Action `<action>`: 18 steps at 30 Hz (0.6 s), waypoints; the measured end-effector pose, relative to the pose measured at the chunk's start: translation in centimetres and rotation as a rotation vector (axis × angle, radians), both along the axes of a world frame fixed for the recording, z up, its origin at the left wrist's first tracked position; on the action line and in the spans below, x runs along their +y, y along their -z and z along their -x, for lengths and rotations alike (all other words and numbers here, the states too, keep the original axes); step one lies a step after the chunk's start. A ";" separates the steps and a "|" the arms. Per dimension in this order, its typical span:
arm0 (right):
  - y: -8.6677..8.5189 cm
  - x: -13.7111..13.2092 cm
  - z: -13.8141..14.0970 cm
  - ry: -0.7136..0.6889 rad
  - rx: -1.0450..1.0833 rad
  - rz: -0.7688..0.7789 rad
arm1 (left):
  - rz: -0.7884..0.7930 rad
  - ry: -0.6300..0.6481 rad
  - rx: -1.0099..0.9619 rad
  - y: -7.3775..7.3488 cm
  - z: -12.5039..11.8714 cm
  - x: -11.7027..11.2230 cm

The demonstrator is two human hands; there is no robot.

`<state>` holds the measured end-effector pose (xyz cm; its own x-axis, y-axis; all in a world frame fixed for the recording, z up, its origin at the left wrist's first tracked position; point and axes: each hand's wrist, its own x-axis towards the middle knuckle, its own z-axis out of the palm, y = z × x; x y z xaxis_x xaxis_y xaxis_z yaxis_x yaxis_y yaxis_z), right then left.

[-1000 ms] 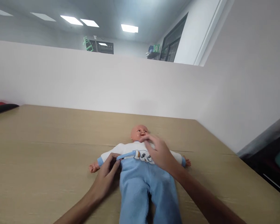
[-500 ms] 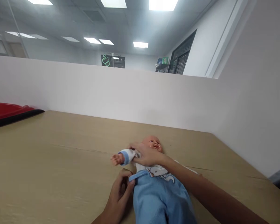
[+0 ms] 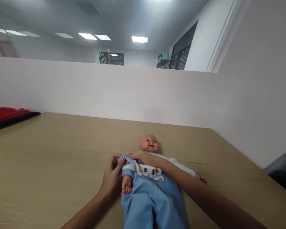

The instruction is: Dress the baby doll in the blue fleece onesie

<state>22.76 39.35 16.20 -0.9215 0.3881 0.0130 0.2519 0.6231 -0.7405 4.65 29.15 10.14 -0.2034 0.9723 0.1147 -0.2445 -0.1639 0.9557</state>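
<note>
A baby doll (image 3: 149,143) lies on its back on the wooden table (image 3: 62,152), head pointing away from me. It wears a white top with an elephant print (image 3: 150,171) and light blue trousers (image 3: 152,203). My left hand (image 3: 112,179) is closed on the doll's upper arm at the sleeve; the doll's forearm and small hand (image 3: 126,186) hang down over the trousers. My right hand (image 3: 143,157) reaches across the chest and pinches the shirt at the shoulder, just below the chin.
A white partition wall (image 3: 109,92) runs along the far edge of the table and turns down the right side. A red and black tray-like object (image 3: 7,116) lies at the far left. A dark object (image 3: 283,171) sits beyond the table's right edge.
The doll's left-side arm has swung from pointing outward to lying down over the trousers. My left hand moved from the waistband up to that arm; my right hand stays at the shoulder.
</note>
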 end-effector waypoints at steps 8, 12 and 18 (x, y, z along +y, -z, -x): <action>-2.1 0.7 -0.2 0.239 -0.155 0.148 | 0.183 0.117 0.328 -0.9 3.0 2.7; -2.8 -0.6 2.4 0.442 -0.274 -0.017 | 0.324 0.350 0.607 -3.3 3.5 0.8; -3.2 -1.7 6.1 0.425 -0.391 -0.282 | 0.325 0.484 0.873 -4.3 2.7 -1.4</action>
<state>16.63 37.69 19.40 -0.6459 0.7509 -0.1378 0.7376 0.5671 -0.3664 1.94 27.74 14.42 0.2430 0.9381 -0.2467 0.5797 0.0634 0.8123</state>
